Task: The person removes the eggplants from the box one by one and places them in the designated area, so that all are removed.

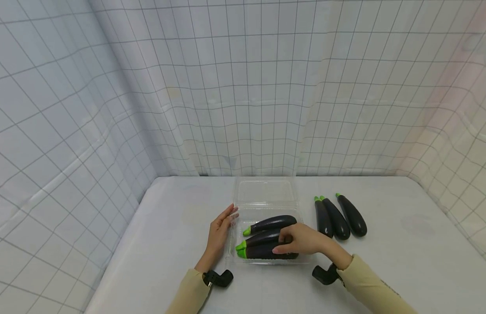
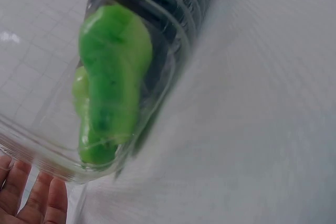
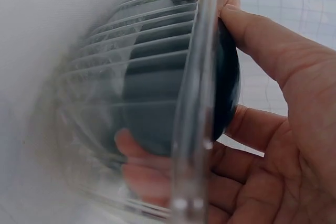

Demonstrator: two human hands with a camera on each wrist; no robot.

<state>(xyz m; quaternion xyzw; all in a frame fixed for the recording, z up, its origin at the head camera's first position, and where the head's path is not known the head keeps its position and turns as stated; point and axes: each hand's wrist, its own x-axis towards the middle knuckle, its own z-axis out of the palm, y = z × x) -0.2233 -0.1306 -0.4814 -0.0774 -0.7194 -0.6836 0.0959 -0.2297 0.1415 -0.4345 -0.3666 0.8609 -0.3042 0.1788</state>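
Note:
A clear plastic clamshell box (image 1: 268, 262) lies with its lid folded back, and three dark eggplants lie side by side in its tray: a rear one (image 1: 275, 222), a middle one (image 1: 262, 238) and a front one (image 1: 262, 251). Thumb and fingers of my right hand (image 1: 303, 239) grip the front eggplant near its thick end; the right wrist view shows this eggplant (image 3: 155, 85) through the ribbed wall. Along the box's left side, my left hand (image 1: 220, 231) rests with fairly straight fingers. Green stem caps (image 2: 113, 77) show through the plastic in the left wrist view.
Right of the box, three more eggplants lie on the white table: a left one (image 1: 324, 218), a middle one (image 1: 337, 219) and a right one (image 1: 352, 216). The clear lid (image 1: 265, 192) reaches toward the table's back edge. A white gridded curtain (image 1: 243, 87) hangs behind.

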